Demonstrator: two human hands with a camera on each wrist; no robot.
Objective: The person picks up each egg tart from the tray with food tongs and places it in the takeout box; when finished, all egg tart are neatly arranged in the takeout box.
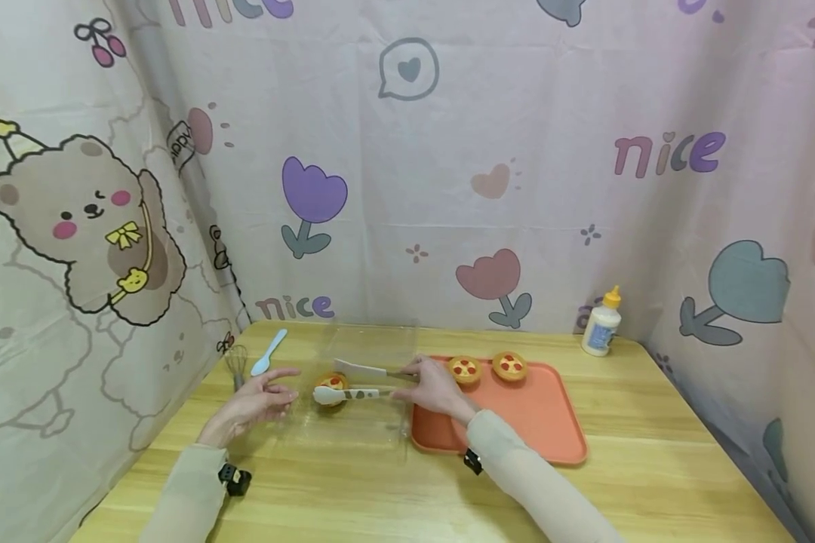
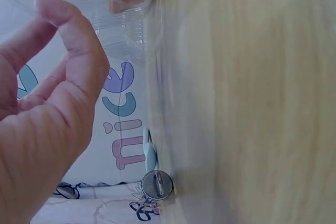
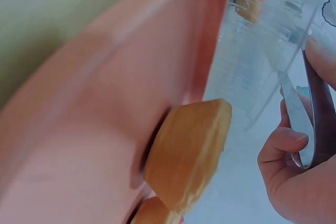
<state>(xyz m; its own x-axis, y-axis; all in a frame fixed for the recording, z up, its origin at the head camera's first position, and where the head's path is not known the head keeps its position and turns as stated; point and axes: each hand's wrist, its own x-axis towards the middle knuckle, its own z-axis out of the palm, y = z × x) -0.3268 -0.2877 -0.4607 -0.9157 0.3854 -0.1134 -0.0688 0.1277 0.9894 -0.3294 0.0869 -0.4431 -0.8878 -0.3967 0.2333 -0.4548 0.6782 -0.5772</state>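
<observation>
The right hand [image 1: 431, 388] grips a pair of tongs [image 1: 363, 394] near the bend, their arms spread and pointing to 9 o'clock. The tips reach over a mini pizza [image 1: 332, 380] inside a clear plastic container [image 1: 373, 437] (whether they touch it, I cannot tell). At the container's 9 o'clock side the left hand [image 1: 258, 403] holds nothing, its fingers loosely bent. From that hand, a whisk [image 1: 236, 362] lies at 11 o'clock and a pale blue spoon [image 1: 269, 353] at 12. At the container's 3 o'clock sits an orange tray [image 1: 530, 422], with two more mini pizzas [image 1: 509, 366] towards its 11 and 12 o'clock. Beyond the tray, at 2 o'clock, a yellow-capped bottle [image 1: 601, 328] stands upright on the wooden tabletop [image 1: 652, 452].
</observation>
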